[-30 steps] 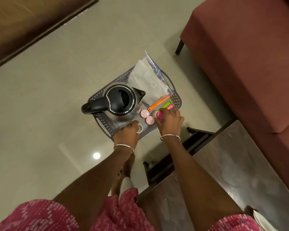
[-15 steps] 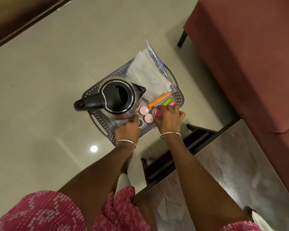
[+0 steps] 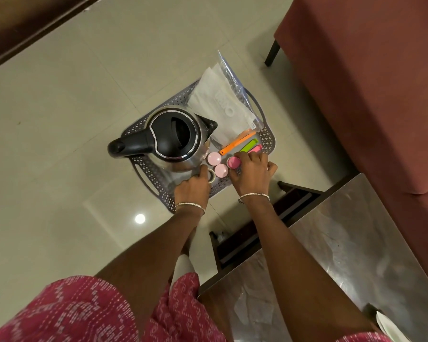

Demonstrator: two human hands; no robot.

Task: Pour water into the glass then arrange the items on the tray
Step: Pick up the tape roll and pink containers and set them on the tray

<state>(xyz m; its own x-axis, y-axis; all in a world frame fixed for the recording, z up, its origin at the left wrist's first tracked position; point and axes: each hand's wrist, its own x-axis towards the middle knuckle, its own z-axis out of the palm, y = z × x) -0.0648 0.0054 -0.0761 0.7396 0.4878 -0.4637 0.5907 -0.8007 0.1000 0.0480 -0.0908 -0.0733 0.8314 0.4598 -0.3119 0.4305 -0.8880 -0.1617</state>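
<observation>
A grey perforated tray (image 3: 143, 174) lies on the floor. On it stand a steel kettle (image 3: 176, 139) with a black lid and handle, a clear plastic bag (image 3: 223, 107), orange (image 3: 235, 144), green (image 3: 248, 145) and pink (image 3: 256, 149) clips, and two pale pink round lids (image 3: 214, 158) (image 3: 221, 170). My right hand (image 3: 251, 174) pinches a darker pink round lid (image 3: 233, 162). My left hand (image 3: 193, 188) rests at the tray's near edge beside the kettle, fingers curled at a small white ring-shaped object (image 3: 211, 178). No glass is visible.
A maroon sofa (image 3: 368, 82) stands to the right of the tray. A marble-topped table (image 3: 331, 255) with dark wooden frame is at the lower right, close to my right arm. Tiled floor (image 3: 72, 119) stretches out to the left.
The view has shifted slightly. Both hands stay at the tray's near edge, and my right hand has nudged the dark pink lid a little.
</observation>
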